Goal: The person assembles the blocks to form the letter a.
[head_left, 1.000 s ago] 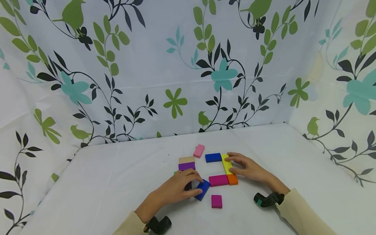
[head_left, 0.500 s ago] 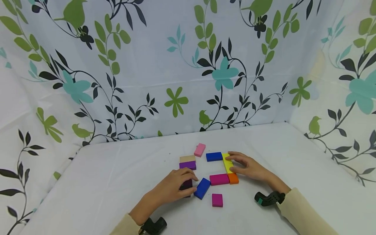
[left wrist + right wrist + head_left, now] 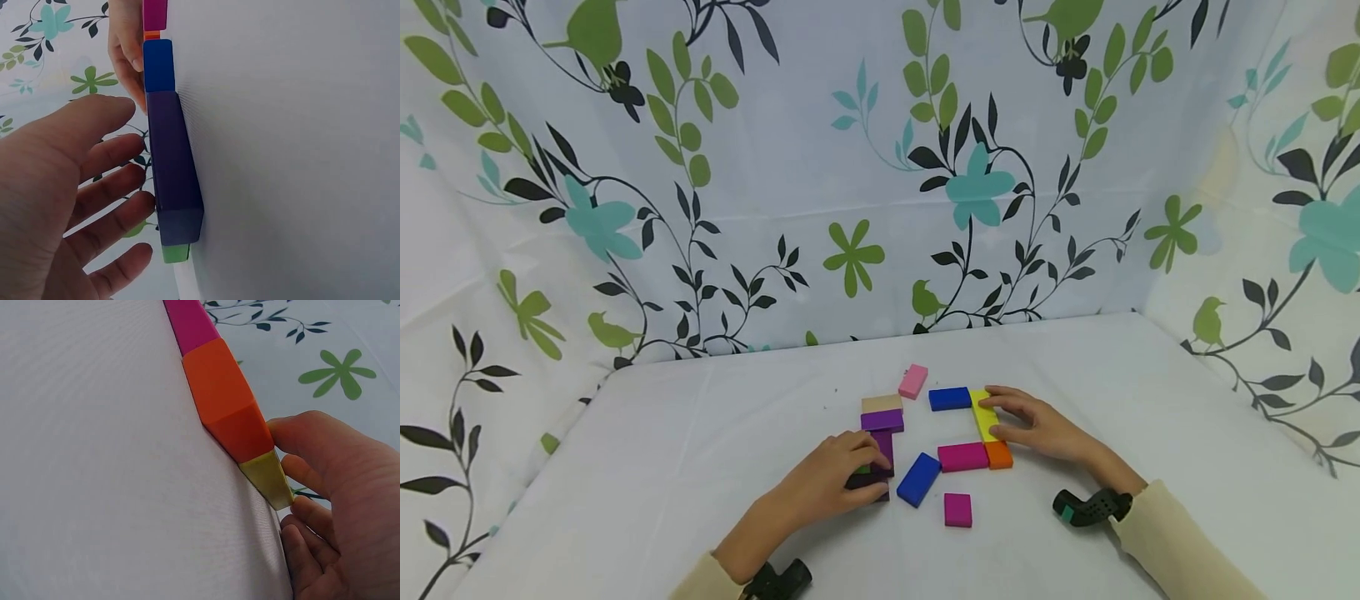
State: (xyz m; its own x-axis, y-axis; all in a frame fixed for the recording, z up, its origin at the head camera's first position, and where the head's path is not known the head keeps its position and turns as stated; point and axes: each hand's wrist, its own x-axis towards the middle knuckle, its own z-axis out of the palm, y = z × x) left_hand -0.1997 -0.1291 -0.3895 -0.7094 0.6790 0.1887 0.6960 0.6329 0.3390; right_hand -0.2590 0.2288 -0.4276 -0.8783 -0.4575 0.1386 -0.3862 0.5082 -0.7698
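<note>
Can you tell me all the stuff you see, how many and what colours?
Yellow block: 1, yellow, on the right
Orange block: 1, orange, at the yellow block's near end
Long magenta block: 1, magenta, left of orange
Square magenta block: 1, magenta, nearer the person
Far blue block: 1, blue, left of yellow
Slanted blue block: 1, blue, left of long magenta
Pink block: 1, pink, farthest back
Tan block: 1, tan, left
Purple blocks: at least 2, purple, left, partly hidden
Green block: at least 1, green, mostly hidden
Tabletop: 1, white, underneath
Patterned cloth: white with plants and birds, behind
Wrist cameras: 2, black, on the wrists
Sleeves: 2, beige, on the arms
Left hand: 1, bare, at purple blocks
Right hand: 1, bare, at yellow block
</note>
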